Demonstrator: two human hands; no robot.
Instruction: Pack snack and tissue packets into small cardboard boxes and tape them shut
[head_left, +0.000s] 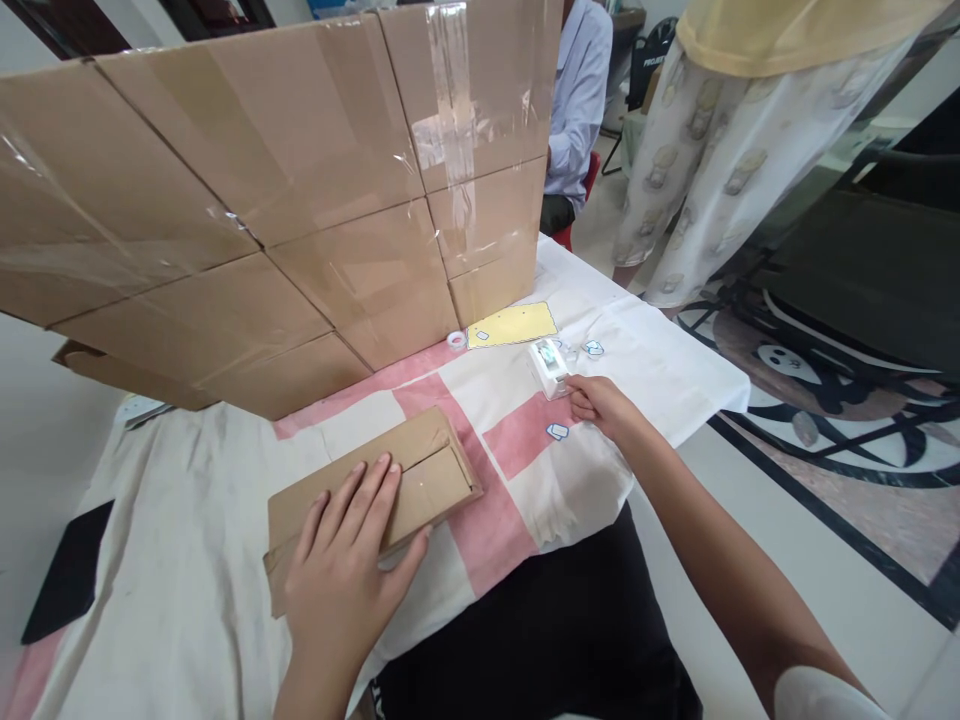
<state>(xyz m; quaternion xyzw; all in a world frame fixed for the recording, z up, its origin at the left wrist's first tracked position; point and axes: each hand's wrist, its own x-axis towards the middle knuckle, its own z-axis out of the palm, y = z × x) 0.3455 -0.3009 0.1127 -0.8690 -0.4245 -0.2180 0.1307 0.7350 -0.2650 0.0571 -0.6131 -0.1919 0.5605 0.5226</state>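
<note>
My left hand [349, 540] lies with fingers spread on top of a closed flat cardboard box [431, 480] on the cloth in front of me. Farther right, my right hand [596, 402] has its fingers drawn together in a pinch at the near corner of a small white box [551, 368] with a greenish picture or window on top. Its exact kind cannot be made out. Just below that hand is a small blue-edged white piece [557, 432]; a similar piece [594, 348] lies beyond it. Near the small box sits a yellow sheet [512, 326], with a white tape roll [456, 340] at its left end.
A tall taped cardboard panel [337, 180] stands along the far side of the table. Pink and white cloth [495, 540] covers the tabletop. A black flat object [67, 570] lies at left. One person [577, 110] sits behind the panel; another [675, 160] stands by a dark chair [862, 270].
</note>
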